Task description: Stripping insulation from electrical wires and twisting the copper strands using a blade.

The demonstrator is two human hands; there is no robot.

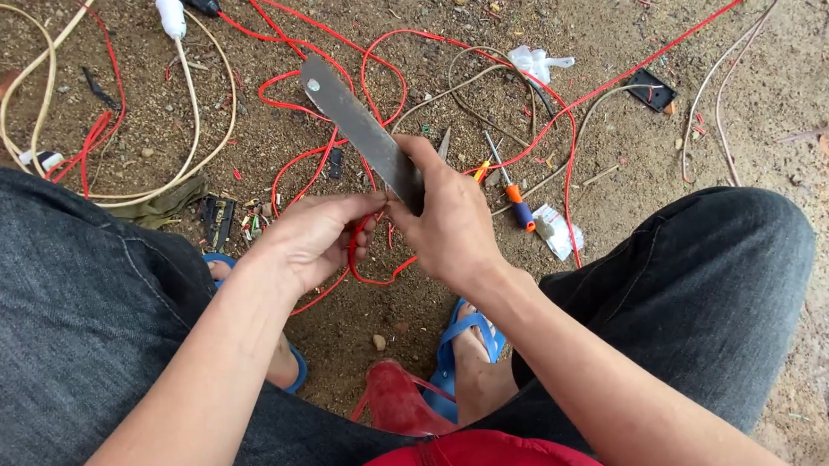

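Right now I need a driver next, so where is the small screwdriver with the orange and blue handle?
In the head view the orange-and-blue screwdriver lies on the sandy ground, just right of the right hand, beside a small clear packet.

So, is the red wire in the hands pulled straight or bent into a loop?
Bent into a loop. The red wire curves down below the left hand and back up toward the right hand, which holds the knife.

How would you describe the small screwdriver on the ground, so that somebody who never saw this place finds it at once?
Start at the right hand, which holds a long grey metal blade. Just to the right of that hand, on the sandy ground among the red wires, lies the screwdriver, beside a small clear packet. Its orange and blue handle and thin metal shaft set it apart.
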